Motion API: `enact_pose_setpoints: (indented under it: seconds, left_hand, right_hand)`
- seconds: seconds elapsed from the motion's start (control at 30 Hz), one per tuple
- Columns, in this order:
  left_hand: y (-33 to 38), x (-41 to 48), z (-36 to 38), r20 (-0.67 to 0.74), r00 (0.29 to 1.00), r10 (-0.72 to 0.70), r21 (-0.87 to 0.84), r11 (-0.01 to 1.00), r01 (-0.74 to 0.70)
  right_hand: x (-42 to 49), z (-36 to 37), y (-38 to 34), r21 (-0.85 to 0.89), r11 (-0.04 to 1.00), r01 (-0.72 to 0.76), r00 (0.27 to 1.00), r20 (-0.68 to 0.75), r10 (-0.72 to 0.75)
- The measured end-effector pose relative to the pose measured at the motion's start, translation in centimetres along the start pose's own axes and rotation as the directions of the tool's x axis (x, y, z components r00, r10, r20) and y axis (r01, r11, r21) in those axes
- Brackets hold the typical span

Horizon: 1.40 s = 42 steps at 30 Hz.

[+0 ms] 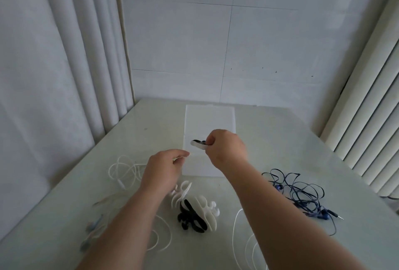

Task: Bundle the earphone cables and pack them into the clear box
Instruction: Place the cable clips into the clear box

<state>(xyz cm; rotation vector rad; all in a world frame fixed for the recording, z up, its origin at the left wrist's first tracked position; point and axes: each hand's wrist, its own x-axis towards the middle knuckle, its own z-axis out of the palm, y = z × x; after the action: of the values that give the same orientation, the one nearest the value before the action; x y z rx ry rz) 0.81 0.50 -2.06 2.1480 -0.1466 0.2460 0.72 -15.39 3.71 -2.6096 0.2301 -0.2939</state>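
Overall, the pale glossy surface (pixel 280 140) carries the clear rectangular plastic box (pixel 209 118), which stands at the far middle and looks almost white. Both bare forearms reach forward from the near edge, raised above the surface and converging toward the box.

The right hand (pixel 226 148) is held over the box's near end, knuckles up, wrist bent slightly inward; its fingers (pixel 210 140) are closed around a small bundled earphone cable in a white winder with dark cable (pixel 198 143), which projects to the left of the fist. The left hand (pixel 164 168) hovers just left and nearer, palm down, fingers curled narrowly and pinching a thin white piece at the tips; what it is cannot be told.

To the right lies a tangled dark blue earphone cable (pixel 302 196), loose on the surface. A loose white earphone cable (pixel 123 170) lies at left. Between the forearms sits a cluster of white and black fishbone-shaped cable winders (pixel 198 211).
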Motion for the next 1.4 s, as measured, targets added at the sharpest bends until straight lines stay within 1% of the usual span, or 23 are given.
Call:
enact_pose_setpoints:
  seconds: [0.1, 0.17, 0.2, 0.27, 0.3, 0.33, 0.43, 0.53, 0.6, 0.63, 0.7, 0.77, 0.83, 0.87, 0.97, 1.03, 1.17, 1.33, 1.4]
  left_hand:
    - [0.1, 0.1, 0.0, 0.001, 1.000, -0.004, 0.008, 1.000, 0.004]
    - [0.0, 0.1, 0.0, -0.003, 1.000, -0.008, 0.013, 1.000, 0.008]
    - [0.0, 0.1, 0.0, -0.008, 1.000, -0.005, 0.018, 1.000, 0.005]
    - [0.0, 0.1, 0.1, -0.005, 1.000, 0.001, 0.018, 1.000, -0.001]
    - [0.1, 0.1, 0.0, -0.002, 1.000, 0.005, 0.014, 1.000, -0.005]
    - [0.1, 0.1, 0.1, -0.003, 1.000, 0.013, 0.009, 1.000, -0.013]
    - [0.2, 0.1, 0.1, -0.029, 0.998, 0.051, 0.015, 0.999, -0.050]
    - [0.3, 0.1, 0.3, -0.060, 0.996, 0.072, 0.035, 0.997, -0.070]
    - [0.4, 0.1, 0.4, -0.085, 0.992, 0.095, 0.076, 0.993, -0.089]
    - [0.5, 0.2, 0.4, -0.095, 0.989, 0.111, 0.105, 0.989, -0.101]
    - [0.4, 0.2, 0.5, -0.107, 0.985, 0.137, 0.159, 0.980, -0.119]
    - [0.3, 0.1, 0.5, -0.110, 0.983, 0.146, 0.179, 0.976, -0.125]
    - [0.3, 0.0, 0.6, -0.111, 0.982, 0.156, 0.190, 0.973, -0.133]
    - [0.4, 0.0, 0.6, -0.108, 0.982, 0.156, 0.194, 0.972, -0.133]
    - [0.6, 0.0, 0.7, -0.107, 0.983, 0.151, 0.193, 0.973, -0.128]
    - [0.7, -0.1, 0.7, -0.110, 0.982, 0.152, 0.192, 0.973, -0.129]
    - [0.6, -0.2, 0.6, -0.095, 0.987, 0.132, 0.181, 0.977, -0.113]
    - [0.6, -0.2, 0.4, -0.099, 0.983, 0.152, 0.190, 0.973, -0.131]
    - [0.5, -0.2, 0.4, -0.098, 0.984, 0.151, 0.177, 0.975, -0.132]
  right_hand:
    - [0.7, 0.8, -0.4, -0.144, 0.989, -0.014, 1.000, -0.013, 0.013]
    - [1.1, 1.3, -0.5, -0.201, 0.980, -0.002, 1.000, -0.004, 0.001]
    - [1.2, 1.6, -0.5, -0.207, 0.978, 0.012, 1.000, 0.026, -0.007]
    - [1.2, 2.0, -0.4, -0.148, 0.987, 0.055, 0.991, 0.126, -0.036]
    - [1.2, 2.2, -0.2, -0.105, 0.992, 0.076, 0.986, 0.154, -0.060]
    - [1.0, 2.2, 0.1, -0.070, 0.994, 0.089, 0.986, 0.148, -0.077]
    - [0.0, 1.9, 1.4, 0.043, 0.987, 0.155, 0.988, 0.015, -0.155]
    - [-1.5, 1.9, 2.5, 0.124, 0.947, 0.295, 0.946, -0.181, -0.271]
    - [-2.5, 2.0, 2.7, 0.106, 0.921, 0.374, 0.910, -0.236, -0.342]
    - [-2.9, 1.8, 2.7, 0.104, 0.911, 0.400, 0.901, -0.226, -0.370]
    - [-3.5, 1.1, 2.4, 0.128, 0.897, 0.423, 0.903, -0.142, -0.405]
    - [-4.0, 0.3, 2.0, 0.147, 0.912, 0.383, 0.920, 0.031, -0.392]
    - [-4.3, -0.1, 1.9, 0.081, 0.938, 0.336, 0.912, 0.222, -0.346]
    - [-4.5, 0.0, 1.9, 0.030, 0.944, 0.327, 0.901, 0.291, -0.322]
    - [-4.8, 0.4, 1.8, -0.074, 0.944, 0.322, 0.869, 0.417, -0.264]
    - [-5.0, 0.5, 1.7, -0.114, 0.943, 0.313, 0.859, 0.456, -0.230]
    - [-5.3, 0.6, 1.5, -0.178, 0.933, 0.312, 0.860, 0.470, -0.198]
    - [-5.6, 0.9, 1.4, -0.274, 0.903, 0.330, 0.850, 0.502, -0.159]
    - [-5.6, 0.9, 1.2, -0.259, 0.908, 0.331, 0.855, 0.490, -0.172]
